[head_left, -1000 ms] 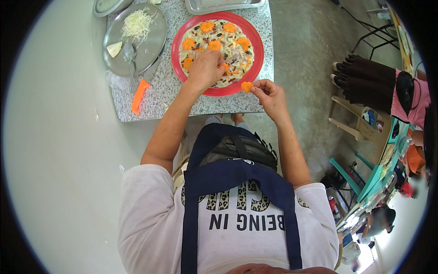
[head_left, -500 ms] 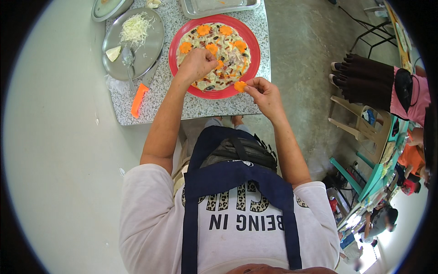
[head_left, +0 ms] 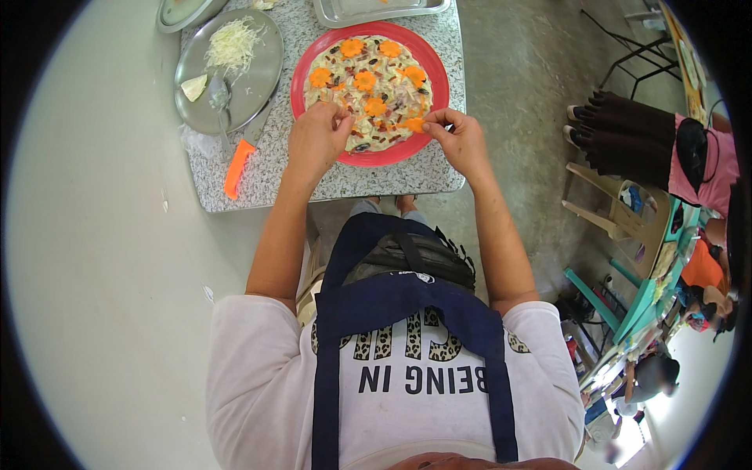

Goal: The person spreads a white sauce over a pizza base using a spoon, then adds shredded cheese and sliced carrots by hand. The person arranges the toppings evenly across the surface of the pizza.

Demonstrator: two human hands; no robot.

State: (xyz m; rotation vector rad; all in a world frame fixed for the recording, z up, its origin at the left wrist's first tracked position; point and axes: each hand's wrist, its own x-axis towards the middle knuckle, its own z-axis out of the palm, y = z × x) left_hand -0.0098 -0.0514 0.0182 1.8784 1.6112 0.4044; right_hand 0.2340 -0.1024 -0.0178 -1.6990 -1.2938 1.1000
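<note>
A round creamy salad (head_left: 395, 86) with dark raisins and reddish bits covers most of a red plate (head_left: 437, 70). Several flower-shaped carrot slices lie on top, among them a carrot flower (head_left: 364, 81) at the middle and another (head_left: 375, 106) just below it. My right hand (head_left: 460, 142) pinches a carrot flower (head_left: 413, 124) at the plate's lower right, low over the salad. At the lower left rim, my left hand (head_left: 317, 139) is closed with fingertips together over the salad; what they hold, if anything, is hidden.
On the speckled table (head_left: 301, 188), a metal tray (head_left: 278, 47) bears shredded white cheese (head_left: 235, 45), a pale wedge (head_left: 194, 88) and a spoon (head_left: 222, 102). Beside it lies an orange-handled knife (head_left: 238, 168). A metal pan (head_left: 380, 9) stands behind the plate. People and chairs are at the right.
My left hand has drawn back down and left from the carrot flower below the middle, which now lies uncovered. My right hand has brought its carrot flower up over the salad.
</note>
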